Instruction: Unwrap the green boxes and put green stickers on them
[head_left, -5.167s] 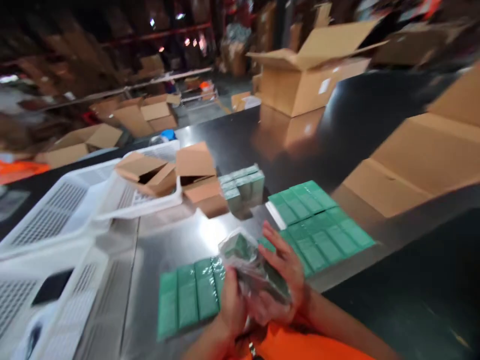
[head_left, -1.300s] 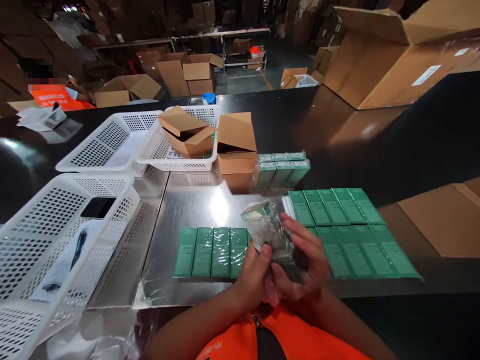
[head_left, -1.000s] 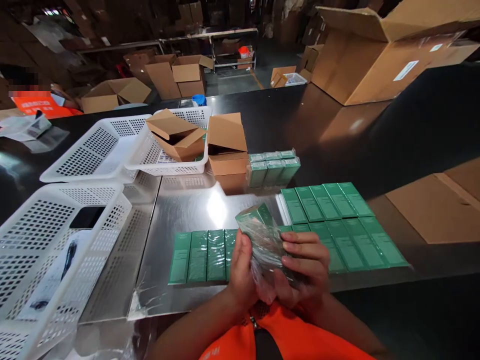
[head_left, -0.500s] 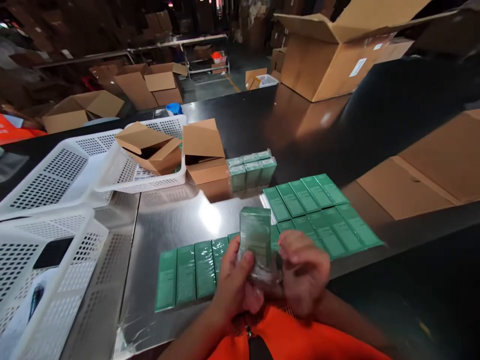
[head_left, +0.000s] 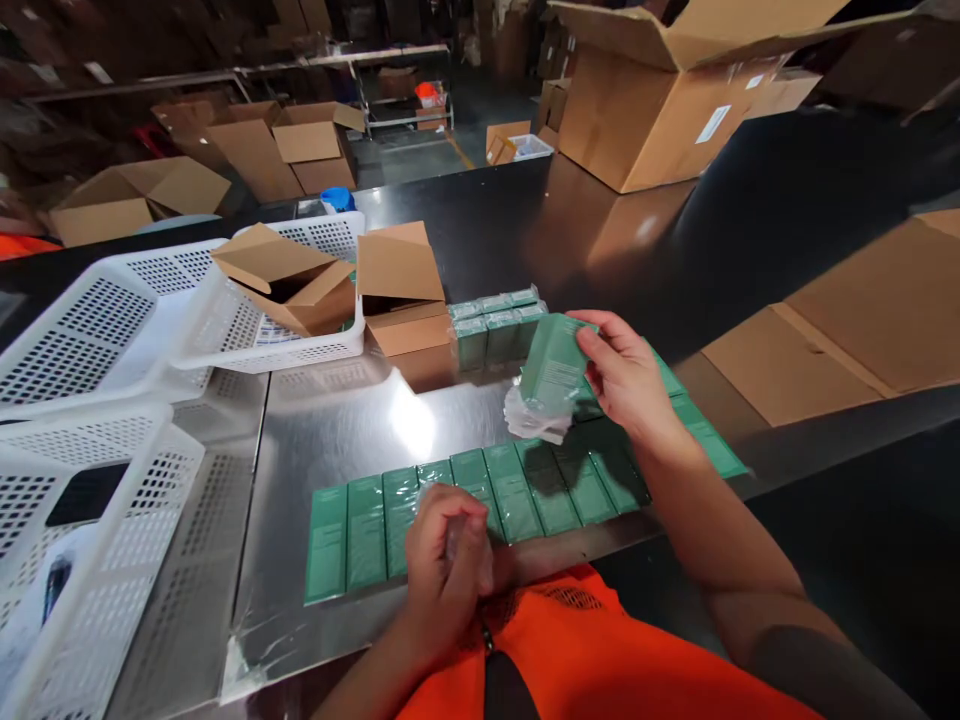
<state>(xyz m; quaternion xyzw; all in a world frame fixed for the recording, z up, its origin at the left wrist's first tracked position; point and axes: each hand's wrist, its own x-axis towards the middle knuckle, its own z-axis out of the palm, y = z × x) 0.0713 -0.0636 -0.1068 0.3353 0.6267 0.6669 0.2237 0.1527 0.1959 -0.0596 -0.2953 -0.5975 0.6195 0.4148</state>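
My right hand (head_left: 626, 375) grips the upper right edge of a slim green box (head_left: 551, 365) between thumb and fingers, raised over the far rows. Whitish crumpled plastic (head_left: 536, 418) shows at the box's lower end; I cannot tell whether it is attached. Close to my body, my left hand (head_left: 446, 550) is closed, with what looks like clear plastic film (head_left: 486, 570) in its fingers. Past it, a row of green boxes (head_left: 365, 530) in shiny wrap lies side by side on the metal tabletop (head_left: 300, 640). More green boxes lie partly hidden behind my right hand and forearm.
A wrapped block of green boxes (head_left: 499, 330) stands farther back, beside an open small carton (head_left: 405, 280). White perforated baskets (head_left: 150, 500) fill the left side, one holding another open carton (head_left: 289, 280). A large open carton (head_left: 637, 120) stands behind; flattened cardboard (head_left: 825, 340) lies right.
The green box has passed from my left hand to my right, which has moved up and away from my body. My left hand has dropped slightly and closed.
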